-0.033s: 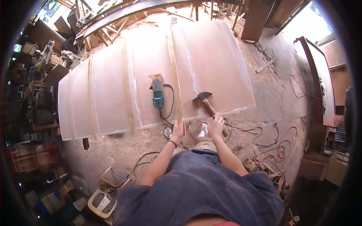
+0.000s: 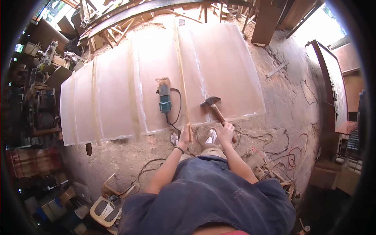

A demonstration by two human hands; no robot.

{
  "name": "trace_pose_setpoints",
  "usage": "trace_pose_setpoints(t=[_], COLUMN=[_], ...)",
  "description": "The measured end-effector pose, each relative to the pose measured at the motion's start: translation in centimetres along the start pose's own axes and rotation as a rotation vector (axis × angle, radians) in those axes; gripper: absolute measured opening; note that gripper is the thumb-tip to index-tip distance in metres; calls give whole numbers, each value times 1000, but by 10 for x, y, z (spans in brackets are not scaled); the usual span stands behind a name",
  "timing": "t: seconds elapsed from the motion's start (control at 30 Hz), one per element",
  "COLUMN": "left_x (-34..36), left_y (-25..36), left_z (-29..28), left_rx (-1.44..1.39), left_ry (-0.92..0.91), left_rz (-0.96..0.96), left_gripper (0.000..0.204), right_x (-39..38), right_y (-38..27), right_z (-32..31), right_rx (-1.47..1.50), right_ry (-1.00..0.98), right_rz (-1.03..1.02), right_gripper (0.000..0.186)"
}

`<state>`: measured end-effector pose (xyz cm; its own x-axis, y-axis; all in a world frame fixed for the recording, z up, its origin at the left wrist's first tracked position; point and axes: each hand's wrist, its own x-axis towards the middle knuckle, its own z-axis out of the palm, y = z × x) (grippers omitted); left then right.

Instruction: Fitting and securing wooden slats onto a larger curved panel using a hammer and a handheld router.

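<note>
My left hand is closed around a short light-brown piece of wood at the near edge of a broad, pale pinkish panel. Whether this piece joins the long wooden strip lying across the panel cannot be told. My right hand grips the wooden handle of a claw hammer. Its dark head is over the panel's near right part, and the handle end shows beyond my fingers. Left of the strip, a green and grey corded power tool lies on the panel.
Cables and a red hose lie on the dusty floor to the right. A cream-coloured chair-like object stands at lower left. Stacked timber fills the far side, and a dark-framed panel leans at right.
The hammer and my right hand have shifted very slightly nearer to me. The wood in my left hand is tilted a little differently. The panel and power tool look unmoved.
</note>
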<state>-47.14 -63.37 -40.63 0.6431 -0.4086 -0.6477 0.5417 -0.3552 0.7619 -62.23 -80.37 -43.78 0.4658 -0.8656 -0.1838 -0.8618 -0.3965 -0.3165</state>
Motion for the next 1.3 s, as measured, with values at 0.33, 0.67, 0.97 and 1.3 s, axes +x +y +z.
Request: trace_pose_setpoints(t=[0.33,0.67,0.97,1.3], left_x=[-13,6,-17,-8], left_y=[17,-25,-85,-122], left_z=[-23,-8,52,66], left_rx=[-774,-564,-427,-446], left_ry=[-548,-361,-54,-58], left_rz=[-455,-215,-181,-232], left_gripper=[79,86,26,27], right_x=[9,45,72,76], right_y=[111,28,62,98], right_z=[18,-54,-79,-84], right_rx=[174,925,403,65], right_ry=[-724,-1250,-714,-612], right_rz=[240,647,-281,-877], right_gripper=[35,22,22,14])
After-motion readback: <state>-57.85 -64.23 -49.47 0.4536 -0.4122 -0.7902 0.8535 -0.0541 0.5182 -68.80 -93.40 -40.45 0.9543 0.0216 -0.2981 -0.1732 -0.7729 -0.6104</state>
